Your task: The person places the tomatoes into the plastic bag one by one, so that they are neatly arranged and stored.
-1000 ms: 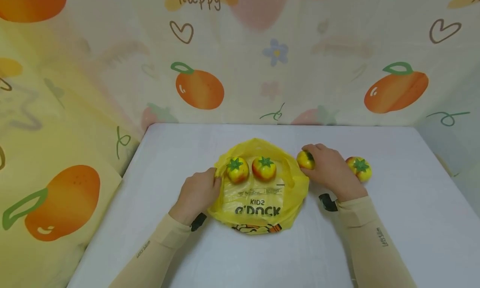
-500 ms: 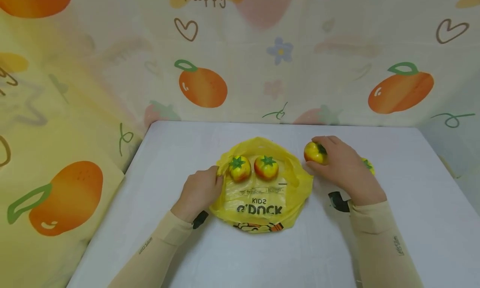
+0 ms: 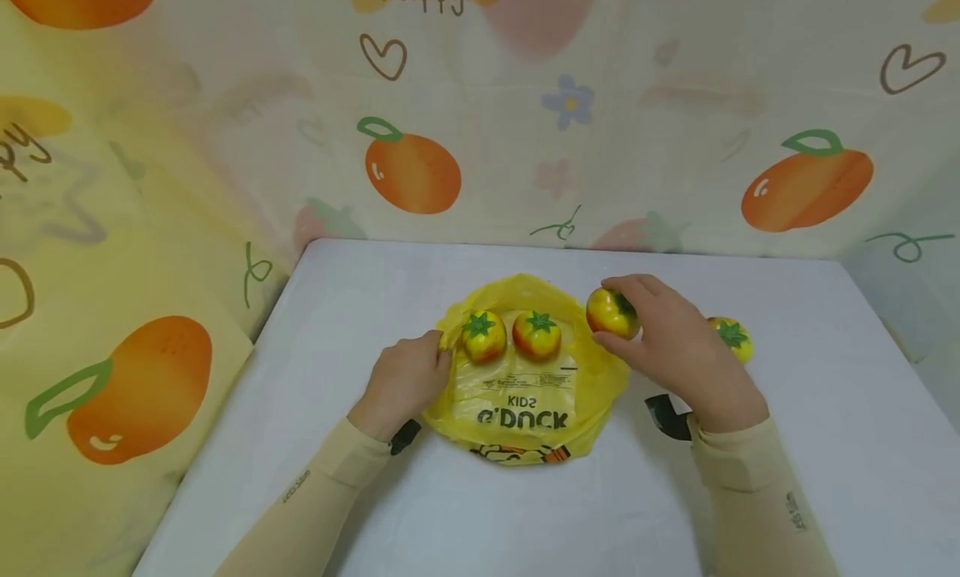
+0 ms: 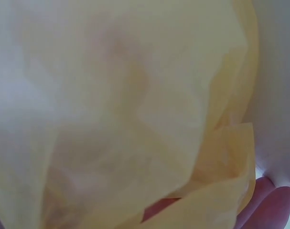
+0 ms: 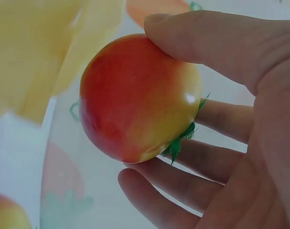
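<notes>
My left hand [image 3: 405,381] pinches the left rim of a yellow plastic bag [image 3: 603,393], whose mouth is spread wide. Inside, at the back, sit two yellow-and-red toy tomatoes with green star tops, one on the left [image 3: 483,348] and one on the right [image 3: 537,343]. At the bag's right rim, my right hand [image 3: 678,352] grips another toy tomato [image 3: 609,312], which overlaps the rim in the head view. Thumb and fingers lie on opposite sides of this tomato [image 5: 140,100] in the right wrist view. Bag film [image 4: 135,105] fills most of the left wrist view, with fingertips [image 4: 271,210] below.
Behind the right hand, one more toy tomato [image 3: 733,337] lies on the white table [image 3: 540,519]. A fruit-printed cloth [image 3: 487,143] hangs along the table's back edge and continues on the left side. Black wrist straps show at both cuffs.
My right hand lifts the tomato off the table, first rightward and then back left to the bag's right rim. The left hand keeps its hold on the bag. The head view shifts slightly.
</notes>
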Tool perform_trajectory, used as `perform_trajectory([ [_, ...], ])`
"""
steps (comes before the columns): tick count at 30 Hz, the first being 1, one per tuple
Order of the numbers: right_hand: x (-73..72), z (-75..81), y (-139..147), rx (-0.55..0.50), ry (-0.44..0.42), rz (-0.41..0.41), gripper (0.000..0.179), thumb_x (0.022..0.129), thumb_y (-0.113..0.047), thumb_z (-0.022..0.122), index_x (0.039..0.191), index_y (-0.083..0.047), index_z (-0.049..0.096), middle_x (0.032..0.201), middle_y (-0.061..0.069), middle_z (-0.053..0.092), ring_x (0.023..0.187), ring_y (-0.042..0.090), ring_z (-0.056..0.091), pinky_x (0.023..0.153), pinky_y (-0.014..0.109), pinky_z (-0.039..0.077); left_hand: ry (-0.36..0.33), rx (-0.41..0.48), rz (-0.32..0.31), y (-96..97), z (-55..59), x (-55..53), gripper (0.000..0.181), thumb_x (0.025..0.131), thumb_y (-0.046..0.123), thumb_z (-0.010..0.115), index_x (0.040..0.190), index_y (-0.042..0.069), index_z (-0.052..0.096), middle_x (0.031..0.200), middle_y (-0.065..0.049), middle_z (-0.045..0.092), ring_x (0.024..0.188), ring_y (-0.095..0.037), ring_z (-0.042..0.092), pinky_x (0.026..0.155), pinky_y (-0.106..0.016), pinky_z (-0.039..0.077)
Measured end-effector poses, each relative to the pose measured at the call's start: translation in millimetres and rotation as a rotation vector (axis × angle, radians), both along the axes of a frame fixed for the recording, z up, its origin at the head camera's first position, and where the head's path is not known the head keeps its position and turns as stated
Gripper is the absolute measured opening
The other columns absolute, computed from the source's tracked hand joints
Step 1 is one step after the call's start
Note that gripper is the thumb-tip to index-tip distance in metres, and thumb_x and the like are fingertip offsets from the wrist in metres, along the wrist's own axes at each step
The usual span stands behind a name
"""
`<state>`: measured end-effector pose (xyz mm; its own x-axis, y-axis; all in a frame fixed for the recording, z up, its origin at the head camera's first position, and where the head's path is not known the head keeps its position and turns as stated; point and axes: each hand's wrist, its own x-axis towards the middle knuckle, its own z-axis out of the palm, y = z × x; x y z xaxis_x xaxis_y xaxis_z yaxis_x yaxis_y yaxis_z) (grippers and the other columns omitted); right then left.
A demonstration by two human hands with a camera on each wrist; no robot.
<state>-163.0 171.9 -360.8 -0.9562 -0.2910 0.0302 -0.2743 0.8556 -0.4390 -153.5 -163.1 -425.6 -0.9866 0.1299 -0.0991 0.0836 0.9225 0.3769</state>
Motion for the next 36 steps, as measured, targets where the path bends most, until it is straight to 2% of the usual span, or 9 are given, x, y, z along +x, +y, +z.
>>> perform_trajectory([
  [4, 4.2, -0.6, -16, 0.002, 0.022, 0.050, 0.068, 0.098, -0.039, 0.081, 0.153, -0.012, 0.053, 0.156, 0.012, 0.055, 0.138, 0.036, 0.057, 0.116, 0.061, 0.049, 0.003, 0.002, -0.001, 0.9, -0.8, 0.2, 0.023, 0.108, 0.020, 0.054, 0.104, 0.001, 0.066, 0.070, -0.007, 0.056, 0.055, -0.021, 0.051, 0.050, -0.029, 0.038],
  [10, 10.9, -7.6, -53, 0.012, 0.027, 0.135, 0.070, 0.094, -0.042, 0.084, 0.151, -0.013, 0.056, 0.151, 0.009, 0.059, 0.134, 0.031, 0.061, 0.116, 0.054, 0.052, -0.031, 0.004, 0.001, 2.0, 0.6, -0.8, 0.027, 0.109, 0.021, 0.054, 0.116, -0.002, 0.067, 0.071, -0.007, 0.057, 0.054, -0.020, 0.051, 0.049, -0.027, 0.039],
  [15, 17.4, -12.1, -80, 0.046, 0.049, 0.222, 0.069, 0.094, -0.043, 0.085, 0.150, -0.014, 0.058, 0.145, 0.007, 0.062, 0.126, 0.025, 0.063, 0.113, 0.047, 0.055, -0.013, -0.004, -0.008, 1.5, 1.4, -0.4, 0.028, 0.109, 0.021, 0.054, 0.118, -0.003, 0.068, 0.071, -0.007, 0.058, 0.053, -0.020, 0.051, 0.048, -0.027, 0.039],
  [20, 21.6, -18.5, -97, 0.071, 0.097, 0.307, 0.068, 0.093, -0.040, 0.086, 0.149, -0.011, 0.060, 0.144, 0.008, 0.064, 0.127, 0.026, 0.064, 0.114, 0.045, 0.054, -0.015, -0.013, -0.001, 1.4, 0.6, 0.4, 0.029, 0.109, 0.021, 0.055, 0.118, -0.003, 0.068, 0.073, -0.009, 0.061, 0.055, -0.021, 0.053, 0.049, -0.028, 0.040],
  [24, 24.2, -23.0, -108, 0.082, 0.106, 0.334, 0.065, 0.094, -0.041, 0.084, 0.148, -0.012, 0.061, 0.142, 0.008, 0.064, 0.125, 0.025, 0.065, 0.111, 0.044, 0.056, -0.013, -0.013, -0.002, 0.0, -0.1, -0.1, 0.032, 0.109, 0.021, 0.056, 0.123, -0.005, 0.068, 0.078, -0.011, 0.065, 0.056, -0.022, 0.056, 0.050, -0.029, 0.043],
  [31, 28.4, -35.2, -127, 0.068, 0.039, 0.376, 0.060, 0.097, -0.039, 0.081, 0.149, -0.015, 0.061, 0.143, 0.004, 0.063, 0.126, 0.022, 0.065, 0.115, 0.043, 0.054, 0.007, 0.004, -0.023, -3.3, -1.2, -1.5, 0.026, 0.108, 0.019, 0.054, 0.111, -0.002, 0.069, 0.075, -0.010, 0.063, 0.056, -0.022, 0.054, 0.050, -0.029, 0.043],
  [36, 32.6, -42.3, -137, 0.075, 0.027, 0.408, 0.056, 0.099, -0.037, 0.078, 0.149, -0.016, 0.061, 0.140, 0.002, 0.063, 0.117, 0.016, 0.064, 0.110, 0.036, 0.056, -0.006, 0.024, -0.018, -4.8, -1.5, -2.3, 0.023, 0.108, 0.020, 0.054, 0.103, 0.001, 0.067, 0.072, -0.008, 0.059, 0.056, -0.021, 0.052, 0.051, -0.028, 0.041],
])
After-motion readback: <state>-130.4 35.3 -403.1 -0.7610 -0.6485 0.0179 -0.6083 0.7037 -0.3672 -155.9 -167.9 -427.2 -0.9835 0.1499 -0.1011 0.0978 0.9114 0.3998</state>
